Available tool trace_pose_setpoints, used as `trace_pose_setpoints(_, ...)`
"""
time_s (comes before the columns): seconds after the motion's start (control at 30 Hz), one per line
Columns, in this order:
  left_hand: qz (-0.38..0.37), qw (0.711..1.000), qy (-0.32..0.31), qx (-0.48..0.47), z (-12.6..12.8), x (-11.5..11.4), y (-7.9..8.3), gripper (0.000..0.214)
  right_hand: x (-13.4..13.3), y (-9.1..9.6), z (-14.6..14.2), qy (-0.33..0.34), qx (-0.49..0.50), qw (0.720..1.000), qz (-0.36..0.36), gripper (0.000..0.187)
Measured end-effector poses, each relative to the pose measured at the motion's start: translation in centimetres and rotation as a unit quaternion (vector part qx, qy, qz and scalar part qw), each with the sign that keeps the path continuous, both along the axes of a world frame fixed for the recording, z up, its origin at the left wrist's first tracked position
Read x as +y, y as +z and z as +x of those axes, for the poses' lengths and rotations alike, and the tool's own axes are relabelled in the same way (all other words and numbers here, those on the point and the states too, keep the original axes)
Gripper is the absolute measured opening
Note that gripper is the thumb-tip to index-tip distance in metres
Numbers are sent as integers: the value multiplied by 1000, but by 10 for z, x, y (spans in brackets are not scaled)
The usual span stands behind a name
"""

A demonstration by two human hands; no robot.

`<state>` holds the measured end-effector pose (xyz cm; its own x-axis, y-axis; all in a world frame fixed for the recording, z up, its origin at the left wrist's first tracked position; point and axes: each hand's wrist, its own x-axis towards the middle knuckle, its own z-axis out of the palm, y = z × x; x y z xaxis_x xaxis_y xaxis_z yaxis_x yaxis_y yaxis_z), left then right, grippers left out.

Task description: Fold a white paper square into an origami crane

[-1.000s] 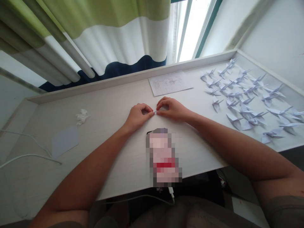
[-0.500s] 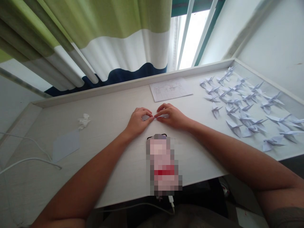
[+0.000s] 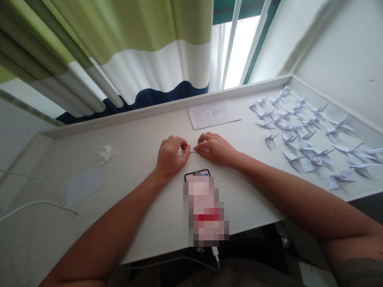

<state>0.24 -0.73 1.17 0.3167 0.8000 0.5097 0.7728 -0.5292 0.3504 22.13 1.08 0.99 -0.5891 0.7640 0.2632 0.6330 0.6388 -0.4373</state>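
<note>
Carefully, your phone (image 3: 197,174) lies nearest, partly under a blurred pink object (image 3: 205,211); just beyond it, your right hand (image 3: 217,149) pinches the small folded paper (image 3: 194,150) with thumb and fingertips; this paper is between both hands, low over the desk (image 3: 134,131); your left hand (image 3: 172,157) is curled at its other end, but I cannot tell if it pinches; press evenly, because the paper is very small; farther, a printed sheet (image 3: 214,114) lies near the desk's back rim, and many paper cranes (image 3: 305,129) spread at right.
</note>
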Motion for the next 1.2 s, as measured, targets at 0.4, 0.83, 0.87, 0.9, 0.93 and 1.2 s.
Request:
trace_pose_setpoints(0.4,-48,996,-67,27,-4,11,-5,10,2,-4,2,-26,41,999,7,23)
trace_pose_setpoints(0.83,-31,996,-87,10,-4,12,-7,18,9,-4,-2,-24,-12,999,36,23)
trace_pose_setpoints(0.87,-40,995,-93,-12,-5,12,-8,20,10,-3,-3,-35,9,999,24,24)
trace_pose_setpoints(0.9,-50,993,-96,-38,-5,12,-8,20,9,-2,-3,-46,37,998,6,24)
trace_pose_setpoints(0.93,-62,991,-97,-66,-5,12,-9,20,8,-2,-3,-54,69,996,-17,24)
trace_pose_setpoints(1.2,-180,959,-62,-207,-5,14,-5,20,5,2,-2,-72,165,981,-68,22)
